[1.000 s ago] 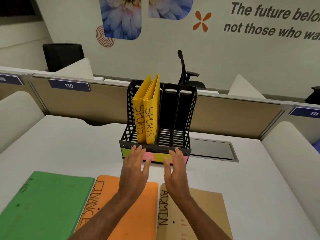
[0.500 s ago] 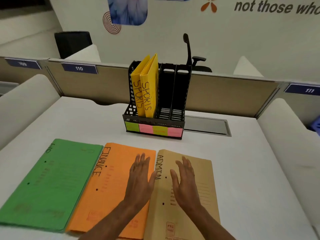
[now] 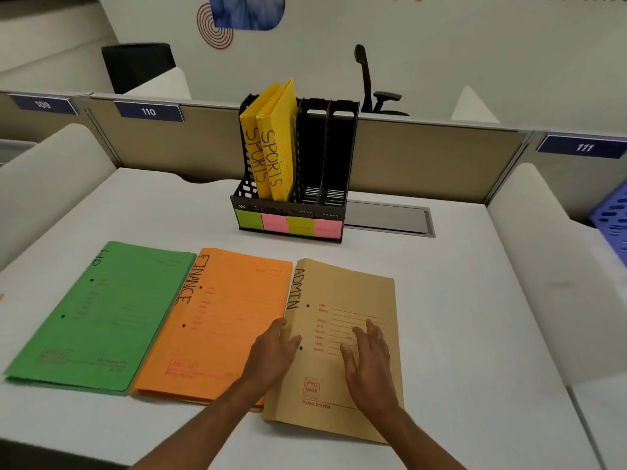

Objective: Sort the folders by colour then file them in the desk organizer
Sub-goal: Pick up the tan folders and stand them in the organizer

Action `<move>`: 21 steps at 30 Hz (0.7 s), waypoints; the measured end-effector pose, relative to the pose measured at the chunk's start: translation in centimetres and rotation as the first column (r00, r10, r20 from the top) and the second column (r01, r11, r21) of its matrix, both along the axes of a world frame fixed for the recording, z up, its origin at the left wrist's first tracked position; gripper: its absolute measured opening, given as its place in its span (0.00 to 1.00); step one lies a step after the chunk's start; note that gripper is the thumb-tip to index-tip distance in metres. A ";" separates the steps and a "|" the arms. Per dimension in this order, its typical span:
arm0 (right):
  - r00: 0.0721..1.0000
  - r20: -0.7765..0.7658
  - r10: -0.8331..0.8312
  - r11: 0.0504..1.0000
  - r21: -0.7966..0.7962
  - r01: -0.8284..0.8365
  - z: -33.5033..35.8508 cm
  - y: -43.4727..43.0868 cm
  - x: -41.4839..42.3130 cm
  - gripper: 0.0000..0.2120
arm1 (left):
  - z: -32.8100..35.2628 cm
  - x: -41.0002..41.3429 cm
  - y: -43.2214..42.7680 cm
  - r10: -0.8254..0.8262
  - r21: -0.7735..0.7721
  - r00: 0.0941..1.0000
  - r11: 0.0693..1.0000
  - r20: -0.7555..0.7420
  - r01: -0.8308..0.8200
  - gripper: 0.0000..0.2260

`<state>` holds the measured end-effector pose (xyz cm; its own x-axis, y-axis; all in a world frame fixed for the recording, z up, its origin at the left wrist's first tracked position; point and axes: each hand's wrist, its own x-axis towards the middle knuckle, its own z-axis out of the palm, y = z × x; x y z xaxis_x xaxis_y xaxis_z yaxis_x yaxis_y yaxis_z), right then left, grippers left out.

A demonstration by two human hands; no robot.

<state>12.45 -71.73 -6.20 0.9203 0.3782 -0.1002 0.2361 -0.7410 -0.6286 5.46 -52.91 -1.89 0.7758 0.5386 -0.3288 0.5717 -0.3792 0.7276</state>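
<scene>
Three folders lie flat side by side on the white desk: a green HR folder (image 3: pixel 98 313), an orange FINANCE folder (image 3: pixel 224 310) and a tan ADMIN folder (image 3: pixel 342 293). Behind them stands the black desk organizer (image 3: pixel 339 157) with two yellow SPORTS folders (image 3: pixel 271 144) upright in its left slots; its right slots hold nothing. My left hand (image 3: pixel 273 354) lies flat, fingers straight, at the seam between the orange and tan folders. On the tan folder my right hand (image 3: pixel 368 361) rests with straight fingers.
Coloured sticky notes (image 3: pixel 288 227) line the organizer's front. A grey cable hatch (image 3: pixel 386 220) lies in the desk to its right. A beige partition (image 3: pixel 424 157) backs the desk, a blue crate (image 3: pixel 614 218) is at far right, and an office chair (image 3: pixel 369 83) stands behind.
Both hands drew back from the organizer's front edge toward me and came down onto the orange and tan folders. The camera tilted down.
</scene>
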 end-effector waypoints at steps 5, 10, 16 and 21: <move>0.997 -0.082 -0.004 0.999 -0.032 0.002 -0.7 -1.9 -0.7 0.24 | -0.5 -0.2 -0.3 0.089 -0.049 0.996 0.995 -0.019 -0.090 0.23; 0.995 -0.096 0.020 0.998 -0.058 -0.026 -1.0 -2.8 -0.8 0.24 | -0.7 -0.2 -0.3 0.142 -0.095 0.990 0.985 -0.010 -0.142 0.23; 0.995 -0.098 0.020 0.999 -0.045 -0.025 -1.2 -2.9 -0.6 0.24 | -0.4 0.1 -0.3 0.270 -0.188 0.961 0.949 0.059 -0.255 0.19; 0.995 -0.096 0.004 1.000 -0.015 -0.006 -1.3 -2.8 -0.6 0.24 | 0.2 0.6 -0.4 0.358 -0.416 0.930 0.861 0.090 -0.291 0.19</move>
